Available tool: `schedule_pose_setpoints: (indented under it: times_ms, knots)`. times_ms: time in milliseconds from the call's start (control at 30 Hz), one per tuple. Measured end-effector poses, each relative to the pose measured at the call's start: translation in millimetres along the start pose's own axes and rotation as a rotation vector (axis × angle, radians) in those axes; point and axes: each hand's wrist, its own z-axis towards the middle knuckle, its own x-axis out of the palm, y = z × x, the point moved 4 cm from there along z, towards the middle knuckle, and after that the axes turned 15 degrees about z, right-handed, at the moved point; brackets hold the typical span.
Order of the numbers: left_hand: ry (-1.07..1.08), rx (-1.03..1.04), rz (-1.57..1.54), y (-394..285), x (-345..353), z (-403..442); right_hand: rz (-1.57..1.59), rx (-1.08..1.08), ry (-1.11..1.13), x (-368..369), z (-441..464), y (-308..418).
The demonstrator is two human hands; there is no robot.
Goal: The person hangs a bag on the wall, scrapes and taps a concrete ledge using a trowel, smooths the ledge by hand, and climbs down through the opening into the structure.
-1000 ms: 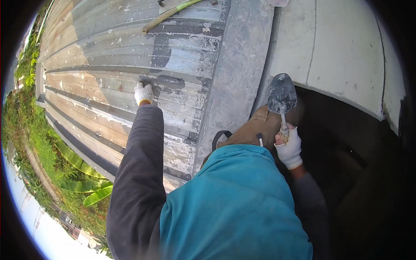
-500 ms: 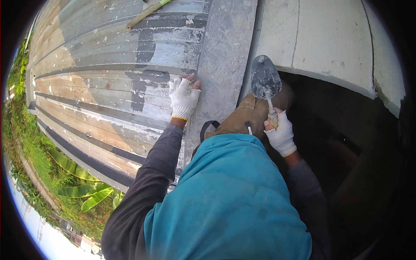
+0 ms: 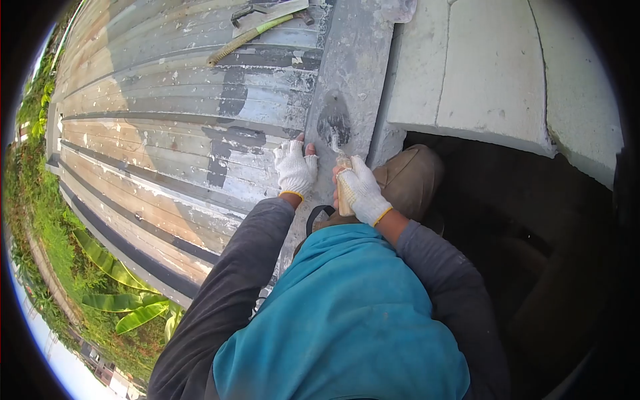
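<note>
Grey ledge point(image 3: 359, 50), right hand point(image 3: 362, 191) gripping trowel point(image 3: 333, 123) (white-smeared blade)

Right hand point(image 3: 363, 190): gloved, I grip the trowel point(image 3: 335, 125) by its pale handle.
Trowel: points away from me over the grey ledge point(image 3: 360, 57); contact I cannot tell.
Left hand point(image 3: 295, 167): I rest it where ledge and ribbed sheeting point(image 3: 180, 137) meet.
Hammer point(image 3: 247, 39): lies on the sheeting, beyond my left hand.

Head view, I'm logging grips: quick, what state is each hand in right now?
Left hand: no object visible in it; palm hidden, so open or closed can't be told.
Right hand: closed, holding the trowel by its handle.
</note>
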Motion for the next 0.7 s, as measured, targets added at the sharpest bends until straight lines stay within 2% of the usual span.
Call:
schedule_pose_setpoints:
  times_ms: [67, 133, 200, 233, 267, 333, 400, 467, 500, 567, 600, 667, 700]
  knots:
    - [-0.007, 0.011, 0.021, -1, -2, 0, 0.274, -0.006, -0.104, -11, 16, 5]
    - [-0.006, 0.007, 0.038, -2, -2, 0, 0.332, -0.042, -0.079, -20, 32, 17]
    - [-0.009, 0.008, 0.057, -3, -3, 0, 0.661, -0.047, -0.171, -25, 39, 25]
    - [-0.002, 0.001, 0.058, -2, -4, 0, 0.529, -0.108, -0.2, -23, 34, 29]
    - [0.005, -0.003, 0.059, -3, -3, 0, 0.531, -0.12, -0.198, -21, 31, 29]
    - [0.0, 0.003, 0.042, -3, -4, 0, 0.177, -0.06, -0.127, -17, 26, 30]
    - [-0.003, -0.001, 0.029, -5, -4, 1, 0.281, -0.079, -0.141, -25, 36, 34]
    - [0.008, 0.002, 0.016, -4, -5, 1, 0.491, -0.112, -0.284, -34, 47, 39]
    - [0.001, 0.006, 0.02, -3, -5, 3, 0.495, -0.115, -0.277, -27, 45, 46]
    - [0.012, -0.004, 0.035, -2, 0, 1, 0.181, -0.146, -0.153, -7, 32, 67]
    - [0.011, -0.001, 0.036, -2, 1, 0, 0.184, -0.148, -0.153, -6, 33, 69]
    - [0.012, 0.001, 0.038, -2, 1, 2, 0.114, -0.164, 0.026, 5, 43, 82]
    - [0.004, 0.006, 0.038, -2, 1, 3, 0.115, -0.172, 0.03, 4, 54, 86]
